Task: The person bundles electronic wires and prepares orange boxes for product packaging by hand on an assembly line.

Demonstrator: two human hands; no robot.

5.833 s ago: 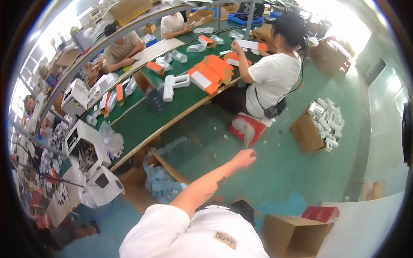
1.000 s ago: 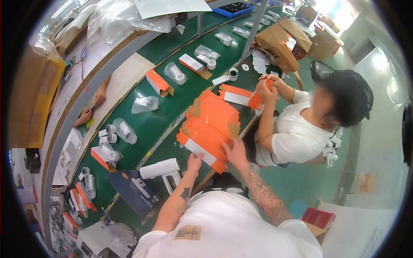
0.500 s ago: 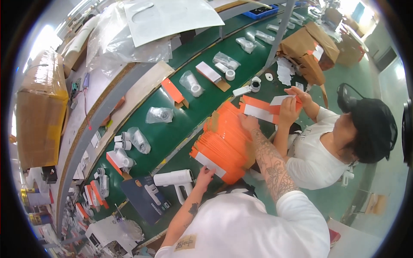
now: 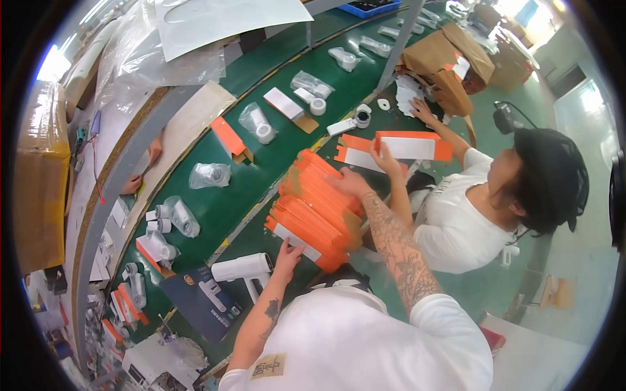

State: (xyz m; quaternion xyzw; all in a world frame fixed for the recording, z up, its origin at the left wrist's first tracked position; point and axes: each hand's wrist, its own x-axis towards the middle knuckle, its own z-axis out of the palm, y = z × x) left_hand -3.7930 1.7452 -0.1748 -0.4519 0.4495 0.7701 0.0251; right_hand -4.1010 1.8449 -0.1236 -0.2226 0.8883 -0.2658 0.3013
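A thick row of flat orange cartons with white panels stands packed together on the bench in front of me. My left hand grips its near left end, fingers against the white panel of the outermost carton. At the far right side of the row, my right hand has its fingers curled over the cartons' edges. Left of my left hand lie a white hair dryer and a dark blue box with a dryer pictured on it.
A co-worker on the right holds an orange carton and reaches to white papers beside a brown cardboard box. Bagged white parts and small cartons line the green belt. A metal post rises beyond.
My view has shifted, while both my hands stay on the carton row. The co-worker's far hand has left the carton and now touches the white papers. Another person's hand shows behind the left shelf.
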